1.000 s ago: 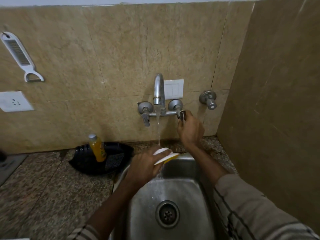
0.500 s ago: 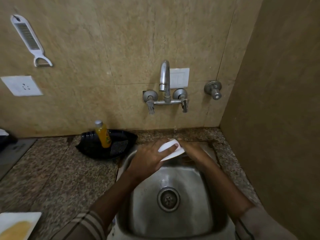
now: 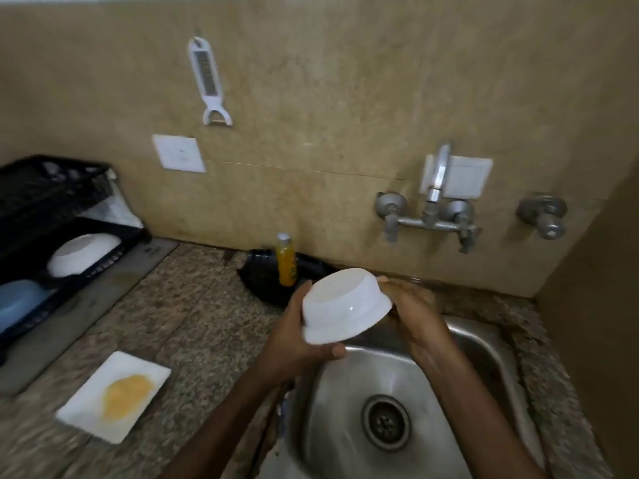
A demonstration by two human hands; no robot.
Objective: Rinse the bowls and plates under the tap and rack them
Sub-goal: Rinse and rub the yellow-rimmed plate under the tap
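Both hands, the left hand (image 3: 294, 344) and the right hand (image 3: 411, 312), were clamped on the white bowl (image 3: 345, 307), held upside down above the sink (image 3: 484, 344) edge. Being probably wet, it could be dropped on the way to the rack (image 3: 52, 188).

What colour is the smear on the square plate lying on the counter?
Yellow-orange, on the square white plate; seen in the head view, the only view.
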